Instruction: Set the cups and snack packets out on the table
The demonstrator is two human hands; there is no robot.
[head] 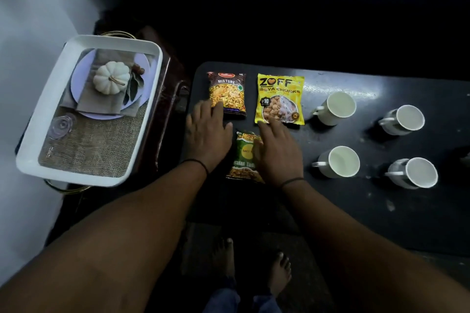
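Far out at 9 o'clock sits a white tray [35, 124], off the counter [381, 211] on its own stand, its bottom printed with a pumpkin place setting on burlap. A dark gap separates its right rim from the counter's left edge.

Now onto the black counter. At 11 o'clock, close to the left edge and just inside the far edge, lies the Mixture packet [230, 89], flat, label up. The left hand [207, 134] lies flat with fingers straight, its fingertips over that packet's near-left corner; the grip is apart, clamped on nothing.

Between the two hands, at 6 o'clock from the Mixture packet, is the green packet [245, 157], flat, its near end not far from the counter's front edge. The right hand [278, 152] rests spread across its right side, fingers straight, the grip apart, with fingertips reaching the lower edge of the yellow Zoff packet [279, 98] at 12 o'clock.

Moving right, a strip of bare counter, then four white cups in a two-by-two block, all upright, handles pointing to 9 o'clock: far-left cup [337, 108], near-left cup [339, 161], far-right cup [404, 119], near-right cup [414, 173]. They stand apart from one another.

Bare dark counter shows at 5 o'clock toward the front edge, and beyond the cups at 3 o'clock.
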